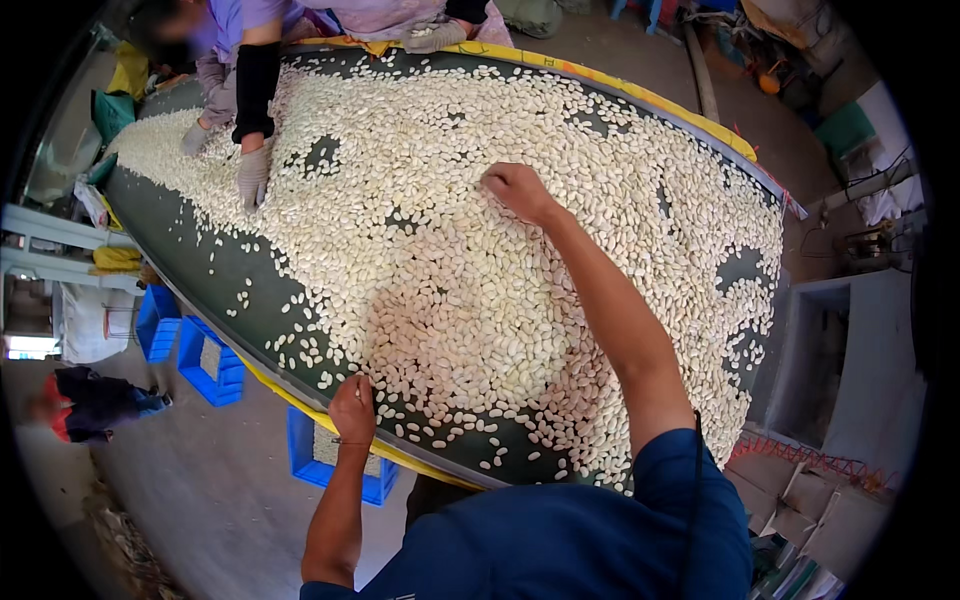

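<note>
A wide dark green belt (230, 300) is spread with a dense layer of white beans (480, 310). My right hand (515, 190) reaches over the middle of the beans, its fingers curled closed at the bean layer; whatever they hold is hidden. Near the belt's near edge, my left hand (353, 405) is closed, with a small white bean (359, 393) showing at its fingertips.
Co-workers' gloved hands (253, 175) are on the belt's far side. Yellow edging (650, 100) runs along it. Blue crates (210, 360), some holding beans, stand below the near left edge. A person (90, 400) is at lower left. A white cabinet (855, 350) stands right.
</note>
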### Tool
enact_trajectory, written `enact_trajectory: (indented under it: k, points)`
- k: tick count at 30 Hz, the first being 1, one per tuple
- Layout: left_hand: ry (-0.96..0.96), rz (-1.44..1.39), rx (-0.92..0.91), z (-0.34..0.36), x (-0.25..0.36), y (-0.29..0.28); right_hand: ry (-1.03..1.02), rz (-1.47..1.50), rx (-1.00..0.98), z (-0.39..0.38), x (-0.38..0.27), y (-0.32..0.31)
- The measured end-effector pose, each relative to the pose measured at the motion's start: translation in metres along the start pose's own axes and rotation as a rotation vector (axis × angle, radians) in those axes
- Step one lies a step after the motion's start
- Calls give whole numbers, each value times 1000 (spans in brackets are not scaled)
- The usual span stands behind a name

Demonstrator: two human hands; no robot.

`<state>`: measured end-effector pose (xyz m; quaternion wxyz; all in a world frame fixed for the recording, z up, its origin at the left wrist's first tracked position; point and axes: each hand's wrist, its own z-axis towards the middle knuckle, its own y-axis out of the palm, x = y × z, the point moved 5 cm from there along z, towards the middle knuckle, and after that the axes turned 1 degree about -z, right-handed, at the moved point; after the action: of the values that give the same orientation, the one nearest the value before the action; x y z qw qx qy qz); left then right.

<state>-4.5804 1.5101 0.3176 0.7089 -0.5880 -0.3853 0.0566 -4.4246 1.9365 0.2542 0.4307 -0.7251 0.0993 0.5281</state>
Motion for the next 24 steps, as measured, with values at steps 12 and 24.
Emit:
enact_trajectory:
  k: [12, 24]
  points:
    - [-50, 20, 6, 19, -29, -12, 229, -463, -80, 39, 2, 68]
    - [-37, -32, 38, 40, -58, -22, 281, -677, -88, 54, -34, 102]
